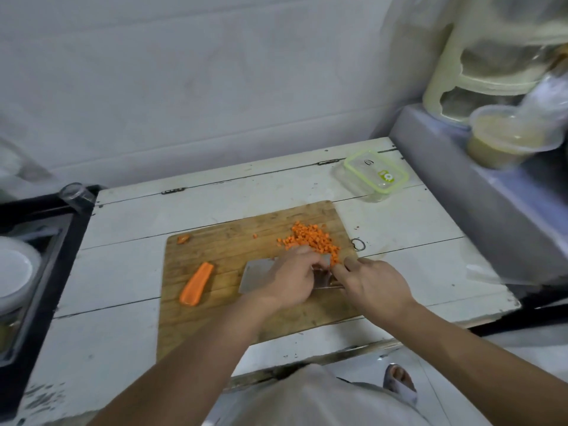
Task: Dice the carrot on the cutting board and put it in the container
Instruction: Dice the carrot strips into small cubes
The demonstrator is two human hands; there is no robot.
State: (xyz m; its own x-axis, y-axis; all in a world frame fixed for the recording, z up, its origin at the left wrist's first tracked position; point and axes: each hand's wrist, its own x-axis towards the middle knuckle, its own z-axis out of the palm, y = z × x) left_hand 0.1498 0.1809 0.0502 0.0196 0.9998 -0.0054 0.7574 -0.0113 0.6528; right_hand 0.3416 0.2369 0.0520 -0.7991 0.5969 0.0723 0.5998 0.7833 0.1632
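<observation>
Wiping dice off the steel cleaver blade [258, 273] gripped by both hands [292, 281] [373, 287], keep your fingertips off its edge.

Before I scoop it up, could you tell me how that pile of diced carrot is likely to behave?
The diced carrot is many small loose cubes, so it will likely scatter when pushed. A few strays already lie apart on the cutting board. Each piece looks light and stiff.

Place: we are looking down at a home kitchen.
Worktop: a worn white table [123, 229] is carrying a board [215, 318].
Left: a sink [46, 272] is holding plates [12, 278].
Right: a tub [504, 139] is sitting on a ledge [491, 204].
</observation>
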